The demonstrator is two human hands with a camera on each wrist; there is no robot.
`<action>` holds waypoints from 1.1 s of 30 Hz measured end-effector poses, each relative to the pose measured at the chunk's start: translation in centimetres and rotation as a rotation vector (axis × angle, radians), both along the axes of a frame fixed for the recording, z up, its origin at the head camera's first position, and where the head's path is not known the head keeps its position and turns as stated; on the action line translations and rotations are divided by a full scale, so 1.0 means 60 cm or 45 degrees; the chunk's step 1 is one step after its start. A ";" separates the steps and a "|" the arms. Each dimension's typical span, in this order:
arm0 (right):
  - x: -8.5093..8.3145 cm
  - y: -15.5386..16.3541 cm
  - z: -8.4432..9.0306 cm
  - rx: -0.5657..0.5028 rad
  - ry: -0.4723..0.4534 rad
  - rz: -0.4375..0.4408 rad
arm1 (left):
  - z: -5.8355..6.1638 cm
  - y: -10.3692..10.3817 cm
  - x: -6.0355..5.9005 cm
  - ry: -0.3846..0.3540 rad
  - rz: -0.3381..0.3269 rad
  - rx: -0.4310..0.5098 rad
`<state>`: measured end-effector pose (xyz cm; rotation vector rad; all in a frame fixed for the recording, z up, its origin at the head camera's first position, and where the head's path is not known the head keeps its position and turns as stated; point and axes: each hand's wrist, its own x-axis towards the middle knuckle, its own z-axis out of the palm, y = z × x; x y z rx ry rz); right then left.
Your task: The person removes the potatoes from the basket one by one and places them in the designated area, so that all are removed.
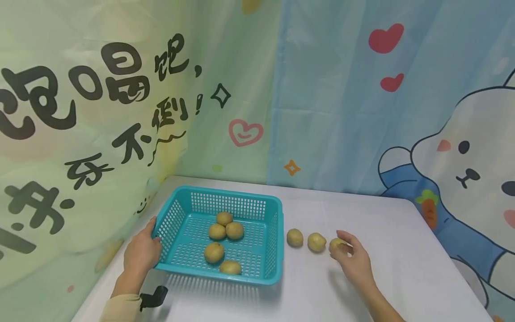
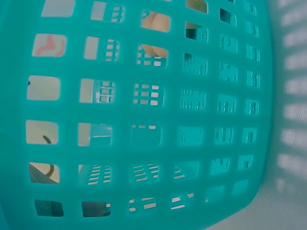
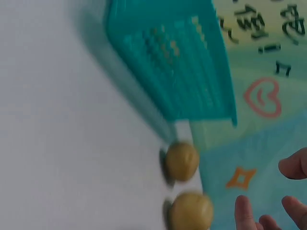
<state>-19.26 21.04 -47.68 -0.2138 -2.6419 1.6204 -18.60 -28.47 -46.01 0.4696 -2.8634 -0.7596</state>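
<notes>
My left hand (image 1: 142, 252) grips the left end of a turquoise plastic basket (image 1: 277, 250), whose holed wall (image 2: 124, 112) fills most of the left wrist view. Several potatoes (image 1: 214, 252) lie inside the basket. To its right, one potato (image 1: 295, 238) and a second potato (image 1: 317, 242) sit on the table in a row. At the row's right end my right hand (image 1: 356, 261) is over a third potato (image 1: 335, 243), partly hiding it. In the right wrist view the fingers (image 3: 244, 213) are spread, with nothing visible between them.
A white-covered table (image 1: 314, 295) carries everything. Behind it hangs a printed curtain (image 1: 322, 112) with hearts, writing and a cartoon animal. A black strap-like piece (image 1: 154, 297) is at the left wrist. Shadow (image 1: 217, 288) falls below the basket's near side.
</notes>
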 end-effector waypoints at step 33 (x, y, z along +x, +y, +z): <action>0.005 -0.285 0.046 -0.155 0.244 0.718 | 0.000 -0.002 0.000 -0.021 0.002 0.023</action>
